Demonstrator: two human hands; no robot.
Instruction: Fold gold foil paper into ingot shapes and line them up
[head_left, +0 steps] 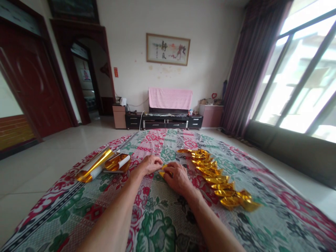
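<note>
A small folded piece of gold foil paper (162, 172) lies at the middle of the cloth, mostly hidden under my fingers. My right hand (179, 177) is closed over it, thumb and fingers gripping the foil. From the other side, my left hand (150, 164) has its fingers curled with the tips at the paper's far left edge; whether they pinch it is hard to see. To the right of my hands runs a row of several folded gold foil ingots (211, 171). On the left lie a rolled gold sheet (98, 164) and a stack of gold foil sheets (117, 162), curling up.
A flowered cloth (157, 227) in red, green and white covers the rounded surface under my hands. Beyond it stands a low black TV cabinet (165, 122) with a pink towel (170, 98) over the screen. A curtain (252, 70) and window are at right.
</note>
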